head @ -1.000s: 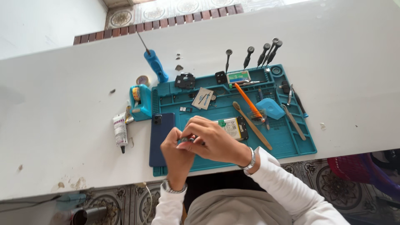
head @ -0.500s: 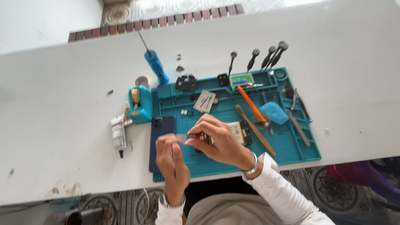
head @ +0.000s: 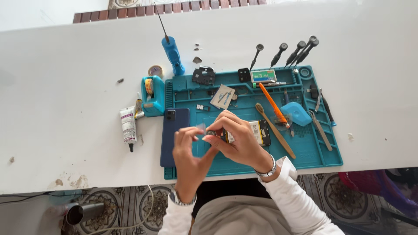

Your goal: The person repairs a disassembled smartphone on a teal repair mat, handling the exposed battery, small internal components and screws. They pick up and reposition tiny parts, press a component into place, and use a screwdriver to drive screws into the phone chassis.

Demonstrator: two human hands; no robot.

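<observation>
— What are the two hands doing?

— They meet just above the near part of the teal silicone work mat [head: 313, 152]. The left hand [head: 188, 152] has thumb and forefinger pinched on a small clear scrap of film [head: 200, 127], the other fingers curled loosely. The right hand [head: 235, 137] is closed at the fingertips on a small dark part [head: 211, 132] — too tiny to tell what it is. Film and part sit just beside each other, between the two hands.

— And right around them?

— Under the right hand's knuckles lies a flat black phone battery with a pale label [head: 260, 132], on the mat. Just left of the left hand a dark blue smartphone [head: 173, 135] lies back up, overlapping the mat's left edge.

— Further out?

— A wooden-handled brush [head: 275, 130] lies slantwise right of the battery, an orange-handled tool [head: 272, 103] above it, and a light blue plastic pick [head: 296, 113] beside that. A white card [head: 223, 96] rests tilted near the mat's top, and metal tweezers [head: 320, 129] sit towards the right edge.

— Off the mat?

— On the white desk [head: 65, 87]: a teal tape dispenser [head: 152, 95] touching the mat's left side, a white glue tube [head: 128, 126] left of it, a blue-handled pointed tool [head: 172, 54] above, and a row of black-handled screwdrivers [head: 291, 51] at the far right.
</observation>
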